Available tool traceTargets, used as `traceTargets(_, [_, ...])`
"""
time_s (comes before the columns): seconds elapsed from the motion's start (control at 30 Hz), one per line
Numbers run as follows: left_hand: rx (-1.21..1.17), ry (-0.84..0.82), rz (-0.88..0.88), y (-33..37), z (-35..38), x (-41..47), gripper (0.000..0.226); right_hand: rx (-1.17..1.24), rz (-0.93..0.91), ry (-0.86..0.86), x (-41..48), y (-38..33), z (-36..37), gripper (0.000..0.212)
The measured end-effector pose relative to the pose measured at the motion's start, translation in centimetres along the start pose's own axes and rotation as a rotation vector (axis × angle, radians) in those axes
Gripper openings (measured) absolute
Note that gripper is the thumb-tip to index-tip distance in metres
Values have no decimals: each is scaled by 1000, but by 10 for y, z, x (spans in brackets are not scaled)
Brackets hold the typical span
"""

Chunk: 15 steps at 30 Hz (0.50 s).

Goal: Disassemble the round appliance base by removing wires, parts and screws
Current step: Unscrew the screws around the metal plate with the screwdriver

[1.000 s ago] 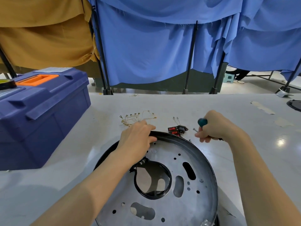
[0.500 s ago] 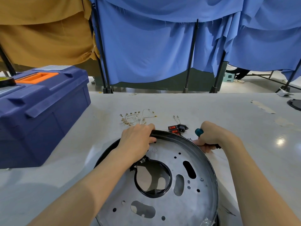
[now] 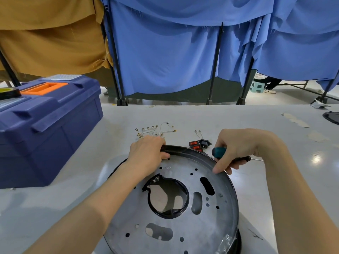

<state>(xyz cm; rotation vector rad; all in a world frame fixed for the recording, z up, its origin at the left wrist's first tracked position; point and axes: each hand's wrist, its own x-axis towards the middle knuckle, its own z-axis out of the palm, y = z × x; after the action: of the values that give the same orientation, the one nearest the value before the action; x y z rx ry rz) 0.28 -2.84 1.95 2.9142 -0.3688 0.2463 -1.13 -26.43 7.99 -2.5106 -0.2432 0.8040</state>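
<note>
The round appliance base, a grey metal disc with many holes and a black rim, lies tilted on the table in front of me. My left hand grips its far rim, fingers curled over the black edge. My right hand holds a teal-handled screwdriver lying sideways, its shaft pointing right, while the thumb touches the rim on the right. Loose wires and screws lie just behind the base. Red rocker switches and a black socket sit next to them.
A blue toolbox with an orange handle stands at the left, with a roll of tape on top. A dark object shows at the table's far right edge. Blue and ochre curtains hang behind the table.
My right hand came down and nearer from above the table to the base's right rim, still with the screwdriver. The left hand kept its grip on the far rim.
</note>
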Motion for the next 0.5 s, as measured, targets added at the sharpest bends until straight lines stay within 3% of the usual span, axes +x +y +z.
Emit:
traceTargets(0.17, [55,-125,18,-4,-3,2,29,-12,7,113,9,-3,4,24])
traceTargets(0.3, [105,-265,45,-7,-12,3,53,-17,-34,289,20,1,7,23])
traceTargets(0.4, [96,-258,27,-4,-16,7,48,-6,-113,422,31,1,11,27])
traceTargets(0.5, [-27,-282,130,9,-12,6,74,7,-194,540,40,0,16,27])
